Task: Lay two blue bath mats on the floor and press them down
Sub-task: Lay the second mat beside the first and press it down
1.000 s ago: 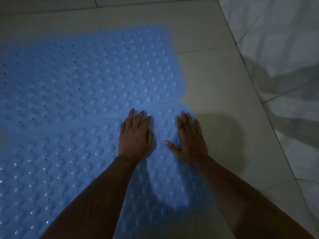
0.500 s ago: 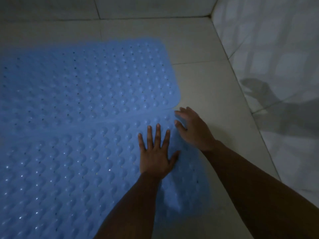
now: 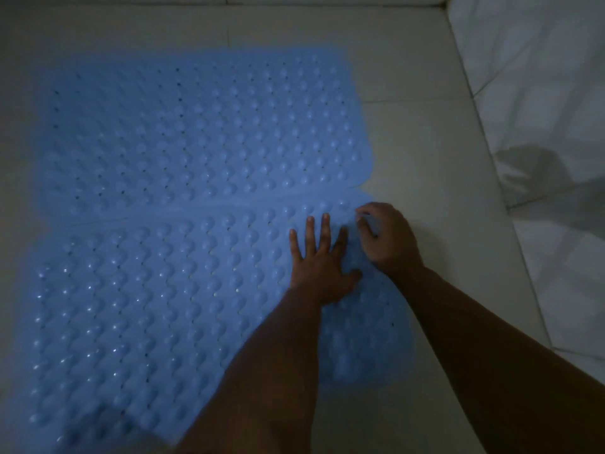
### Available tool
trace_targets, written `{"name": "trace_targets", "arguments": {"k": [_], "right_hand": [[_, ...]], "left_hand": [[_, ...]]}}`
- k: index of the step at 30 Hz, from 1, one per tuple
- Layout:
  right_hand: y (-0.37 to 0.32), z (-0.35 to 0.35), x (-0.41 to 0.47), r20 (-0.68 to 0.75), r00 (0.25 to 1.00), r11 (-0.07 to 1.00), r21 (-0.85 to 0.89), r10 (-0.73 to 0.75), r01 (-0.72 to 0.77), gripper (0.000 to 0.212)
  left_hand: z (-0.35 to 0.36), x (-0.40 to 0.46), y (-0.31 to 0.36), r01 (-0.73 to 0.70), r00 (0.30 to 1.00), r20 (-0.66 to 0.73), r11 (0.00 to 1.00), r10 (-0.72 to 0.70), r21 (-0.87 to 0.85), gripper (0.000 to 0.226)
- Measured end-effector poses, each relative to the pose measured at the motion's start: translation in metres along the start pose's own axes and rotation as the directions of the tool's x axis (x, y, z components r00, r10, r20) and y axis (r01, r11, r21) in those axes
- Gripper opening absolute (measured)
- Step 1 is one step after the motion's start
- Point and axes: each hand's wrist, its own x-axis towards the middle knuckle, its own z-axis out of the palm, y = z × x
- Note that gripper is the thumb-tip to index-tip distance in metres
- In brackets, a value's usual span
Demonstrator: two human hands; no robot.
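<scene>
A right hand (image 3: 389, 237), fingers curled, pinches the far right corner of the near mat (image 3: 157, 306), while the left hand (image 3: 319, 263) lies flat beside it, fingers straight and spread, pressing the bumpy surface. Both blue mats lie on the tiled floor (image 3: 425, 158), long axes running left to right. The far mat (image 3: 203, 132) meets the near one edge to edge, close to the right wall (image 3: 540, 77).

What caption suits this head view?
Left hand presses the near blue mat; right hand works its corner beside the far mat.
</scene>
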Motion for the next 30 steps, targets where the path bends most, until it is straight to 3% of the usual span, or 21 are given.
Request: {"name": "trace_targets", "arguments": {"k": [2, 4, 6, 9, 14, 20, 24, 27, 30], "right_hand": [[-0.023, -0.003, -0.004, 0.114, 0.991, 0.997, 0.007, 0.071, -0.073, 0.050], [-0.045, 0.005, -0.017, 0.147, 0.989, 0.998, -0.056, 0.031, -0.023, 0.055], [-0.059, 0.034, -0.032, 0.194, 0.979, 0.984, -0.151, -0.062, 0.092, 0.051], [-0.086, 0.079, -0.054, 0.334, 0.937, 0.960, -0.211, -0.104, 0.182, 0.065], [-0.096, 0.103, -0.074, 0.246, 0.967, 0.918, -0.363, -0.068, 0.157, 0.087], [-0.093, 0.116, -0.073, 0.202, 0.974, 0.912, -0.372, -0.104, 0.174, 0.089], [-0.097, 0.112, -0.064, 0.331, 0.943, 0.923, -0.357, -0.021, 0.146, 0.094], [-0.108, 0.096, -0.052, 0.494, 0.867, 0.938, -0.329, 0.070, 0.112, 0.095], [-0.129, 0.069, -0.020, 0.555, 0.819, 0.945, -0.324, 0.148, 0.049, 0.068]], "left_hand": [[-0.026, -0.002, -0.014, -0.010, 0.996, 0.084, 0.994, 0.020, -0.113, 0.080], [-0.049, -0.019, -0.039, -0.006, 0.994, -0.109, 0.984, -0.014, -0.179, 0.064], [-0.052, -0.041, -0.065, 0.058, 0.940, -0.323, 0.986, -0.107, -0.159, 0.060], [-0.042, -0.070, -0.094, 0.165, 0.901, -0.395, 0.984, -0.180, -0.072, 0.059], [-0.021, -0.085, -0.128, 0.202, 0.865, -0.470, 0.979, -0.175, 0.006, 0.057], [-0.010, -0.090, -0.148, 0.294, 0.836, -0.488, 0.956, -0.249, 0.016, 0.055], [-0.021, -0.097, -0.153, 0.234, 0.849, -0.489, 0.972, -0.199, 0.011, 0.055], [-0.023, -0.103, -0.154, 0.128, 0.902, -0.419, 0.991, -0.103, 0.033, 0.057], [-0.014, -0.099, -0.151, 0.059, 0.944, -0.326, 0.998, -0.048, 0.024, 0.061]]}}
